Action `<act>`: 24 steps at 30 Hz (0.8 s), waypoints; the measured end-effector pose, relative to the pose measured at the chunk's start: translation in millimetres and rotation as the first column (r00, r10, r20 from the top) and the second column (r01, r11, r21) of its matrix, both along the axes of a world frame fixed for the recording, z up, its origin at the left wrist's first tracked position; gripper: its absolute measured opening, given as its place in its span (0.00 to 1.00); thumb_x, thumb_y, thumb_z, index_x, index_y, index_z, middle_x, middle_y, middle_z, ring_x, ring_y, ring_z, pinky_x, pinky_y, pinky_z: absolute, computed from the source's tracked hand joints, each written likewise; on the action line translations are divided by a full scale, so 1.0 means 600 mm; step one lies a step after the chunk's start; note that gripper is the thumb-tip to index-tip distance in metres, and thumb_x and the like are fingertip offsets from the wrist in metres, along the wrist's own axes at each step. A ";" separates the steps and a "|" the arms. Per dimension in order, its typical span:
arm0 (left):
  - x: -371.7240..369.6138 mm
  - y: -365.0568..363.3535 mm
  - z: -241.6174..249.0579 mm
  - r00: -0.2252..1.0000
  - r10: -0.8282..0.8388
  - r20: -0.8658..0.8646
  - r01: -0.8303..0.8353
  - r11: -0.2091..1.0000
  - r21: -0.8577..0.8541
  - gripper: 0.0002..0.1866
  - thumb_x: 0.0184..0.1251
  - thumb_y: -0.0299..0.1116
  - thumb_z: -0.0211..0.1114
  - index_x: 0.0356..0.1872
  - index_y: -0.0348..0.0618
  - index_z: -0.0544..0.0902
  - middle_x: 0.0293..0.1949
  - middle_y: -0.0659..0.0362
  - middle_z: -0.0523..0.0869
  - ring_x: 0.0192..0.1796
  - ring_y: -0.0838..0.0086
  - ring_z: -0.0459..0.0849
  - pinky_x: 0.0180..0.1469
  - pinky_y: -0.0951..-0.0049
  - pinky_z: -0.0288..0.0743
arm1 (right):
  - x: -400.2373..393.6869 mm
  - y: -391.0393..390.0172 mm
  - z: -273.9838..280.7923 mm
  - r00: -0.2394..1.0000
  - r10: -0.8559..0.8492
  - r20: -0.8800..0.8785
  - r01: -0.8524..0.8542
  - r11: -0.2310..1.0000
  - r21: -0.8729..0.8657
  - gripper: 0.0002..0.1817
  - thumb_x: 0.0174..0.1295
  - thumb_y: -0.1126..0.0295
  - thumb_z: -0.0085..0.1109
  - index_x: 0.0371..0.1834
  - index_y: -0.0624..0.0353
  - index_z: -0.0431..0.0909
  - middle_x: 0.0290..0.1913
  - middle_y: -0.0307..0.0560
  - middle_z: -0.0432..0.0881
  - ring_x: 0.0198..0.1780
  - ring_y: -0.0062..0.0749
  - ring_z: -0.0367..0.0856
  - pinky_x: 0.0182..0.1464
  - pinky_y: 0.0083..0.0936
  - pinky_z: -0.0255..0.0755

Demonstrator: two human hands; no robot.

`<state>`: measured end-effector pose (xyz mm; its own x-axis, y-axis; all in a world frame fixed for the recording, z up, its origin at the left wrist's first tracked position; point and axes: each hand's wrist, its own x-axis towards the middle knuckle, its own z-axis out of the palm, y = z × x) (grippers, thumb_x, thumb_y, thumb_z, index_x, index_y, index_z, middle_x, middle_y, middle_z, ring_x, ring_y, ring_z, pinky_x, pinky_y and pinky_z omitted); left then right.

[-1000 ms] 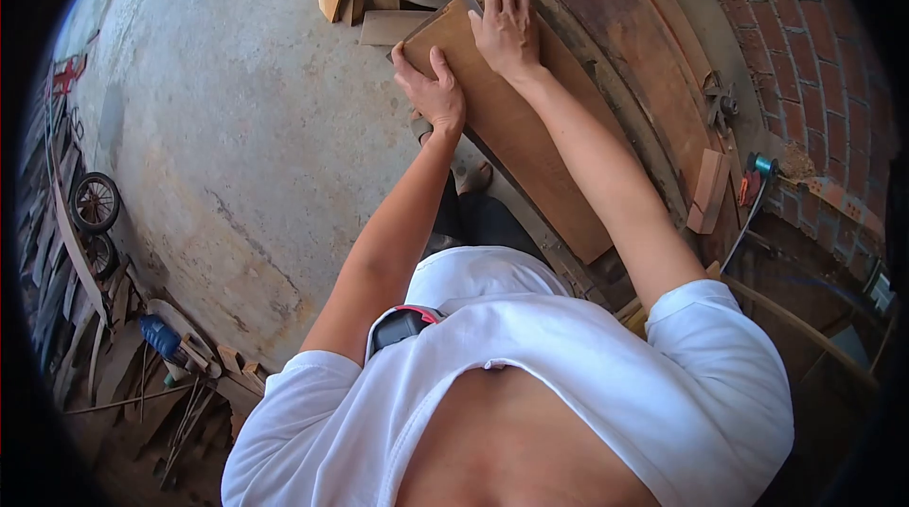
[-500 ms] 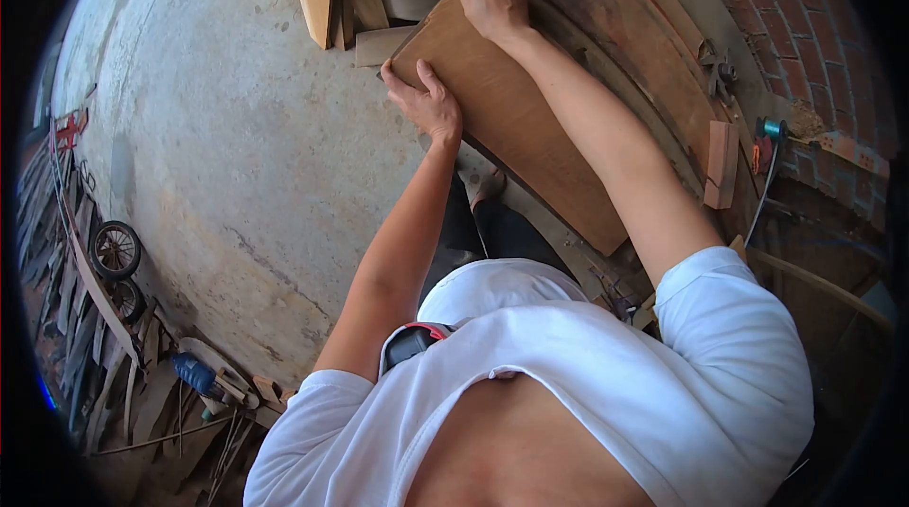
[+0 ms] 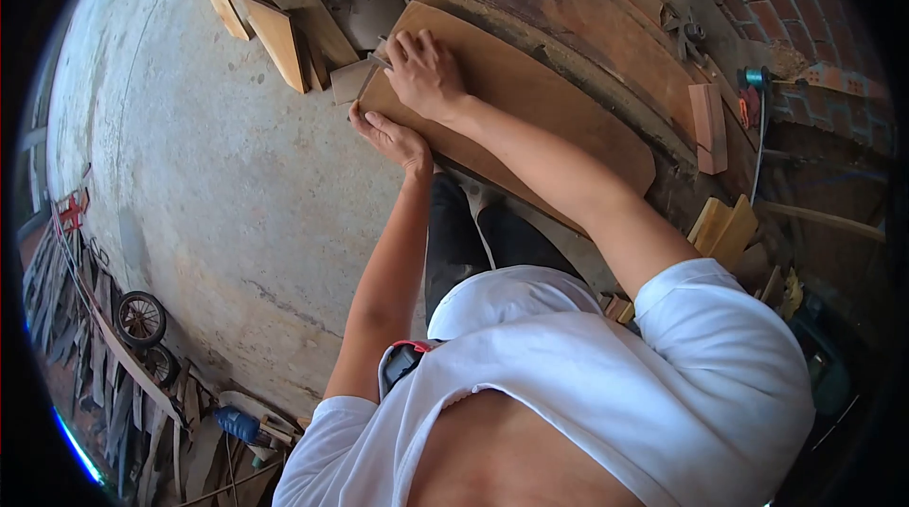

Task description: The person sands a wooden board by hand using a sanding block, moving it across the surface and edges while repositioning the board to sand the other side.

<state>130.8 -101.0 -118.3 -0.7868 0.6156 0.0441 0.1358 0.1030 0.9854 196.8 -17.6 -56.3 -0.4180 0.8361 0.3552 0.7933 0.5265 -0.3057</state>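
Observation:
A flat brown wooden board [image 3: 554,114] with a rounded far corner lies in front of me beside the bench. My left hand [image 3: 396,140] grips its left corner, thumb along the edge and fingers around the end. Over the same end, my right hand [image 3: 423,76] is closed on a thin, flat grey metal piece [image 3: 380,61], whose tip sticks out to the left past the fingers. Most of this piece is hidden by the hand, so I cannot tell what tool it is.
Darker planks [image 3: 568,5] lie behind the board, with a reddish wood block [image 3: 706,128] at their right end. Light offcuts [image 3: 275,38] lean at the upper left. Small wheels [image 3: 140,320] and stacked wood strips [image 3: 80,337] sit at far left, near a blue power tool [image 3: 237,425].
My right hand has moved left and down along the board's end with the metal piece, closer to my left hand. The whole view has shifted, and the board now lies more level.

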 end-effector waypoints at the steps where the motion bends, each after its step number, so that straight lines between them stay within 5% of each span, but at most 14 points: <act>1: -0.002 -0.002 -0.001 1.000 -0.023 0.012 0.023 1.000 -0.009 0.23 0.87 0.40 0.39 0.71 0.35 0.66 0.67 0.45 0.70 0.70 0.58 0.69 0.74 0.62 0.59 | -0.031 0.012 -0.006 0.999 -0.032 -0.004 0.032 0.999 -0.014 0.23 0.63 0.60 0.66 0.56 0.60 0.72 0.54 0.50 0.78 0.53 0.48 0.76 0.53 0.45 0.75; 3: -0.008 -0.005 0.003 0.995 -0.069 0.072 0.071 0.997 -0.024 0.23 0.87 0.41 0.39 0.72 0.36 0.64 0.67 0.47 0.70 0.68 0.60 0.69 0.73 0.63 0.60 | -0.020 0.006 -0.007 0.997 -0.082 -0.006 0.082 0.996 -0.026 0.24 0.63 0.59 0.66 0.56 0.60 0.73 0.54 0.50 0.78 0.54 0.48 0.76 0.53 0.45 0.75; 5: -0.018 -0.008 0.013 0.990 -0.085 0.114 0.088 0.996 -0.026 0.23 0.87 0.41 0.40 0.72 0.38 0.63 0.66 0.48 0.69 0.68 0.60 0.69 0.73 0.63 0.60 | 0.031 -0.049 0.005 0.998 0.066 -0.003 -0.066 0.996 -0.067 0.27 0.61 0.60 0.69 0.59 0.60 0.73 0.55 0.49 0.76 0.54 0.46 0.76 0.54 0.44 0.75; 11: -0.064 -0.026 0.048 0.849 -0.210 0.485 0.275 0.959 -0.065 0.21 0.86 0.43 0.46 0.72 0.48 0.61 0.68 0.51 0.68 0.68 0.65 0.69 0.71 0.64 0.63 | 0.301 -0.310 0.039 0.987 0.137 0.088 -0.116 0.971 -0.210 0.34 0.60 0.62 0.70 0.68 0.62 0.69 0.59 0.49 0.73 0.53 0.46 0.74 0.56 0.44 0.72; 14: -0.062 -0.026 0.072 0.765 -0.195 0.614 0.300 0.951 -0.072 0.20 0.86 0.42 0.48 0.72 0.50 0.62 0.70 0.52 0.67 0.70 0.65 0.69 0.70 0.64 0.66 | 0.290 -0.307 0.039 0.979 0.149 0.139 -0.112 0.964 -0.243 0.35 0.59 0.62 0.71 0.68 0.63 0.69 0.60 0.50 0.73 0.54 0.46 0.74 0.55 0.44 0.73; 17: -0.067 -0.028 0.057 0.759 -0.209 0.617 0.316 0.946 -0.068 0.22 0.87 0.50 0.45 0.71 0.51 0.64 0.70 0.54 0.69 0.72 0.65 0.70 0.70 0.63 0.69 | 0.144 -0.216 0.032 0.982 0.139 0.129 -0.115 0.977 -0.178 0.29 0.63 0.66 0.63 0.66 0.64 0.69 0.59 0.51 0.73 0.55 0.46 0.75 0.54 0.43 0.74; 19: -0.070 -0.028 0.063 0.623 -0.347 0.701 0.297 0.934 0.198 0.29 0.86 0.61 0.40 0.70 0.49 0.66 0.67 0.57 0.74 0.69 0.66 0.73 0.70 0.62 0.69 | 0.037 -0.148 0.012 0.987 0.096 0.127 -0.085 0.992 -0.094 0.21 0.68 0.62 0.57 0.60 0.61 0.73 0.58 0.50 0.74 0.57 0.46 0.75 0.55 0.44 0.72; 24: -0.081 -0.031 0.039 0.602 -0.355 0.715 0.281 0.933 0.226 0.37 0.83 0.67 0.33 0.68 0.45 0.69 0.62 0.59 0.78 0.67 0.68 0.75 0.72 0.63 0.66 | -0.083 -0.072 0.011 0.998 0.063 -0.019 -0.064 0.992 -0.109 0.21 0.66 0.61 0.59 0.58 0.59 0.73 0.56 0.47 0.74 0.55 0.44 0.75 0.55 0.41 0.73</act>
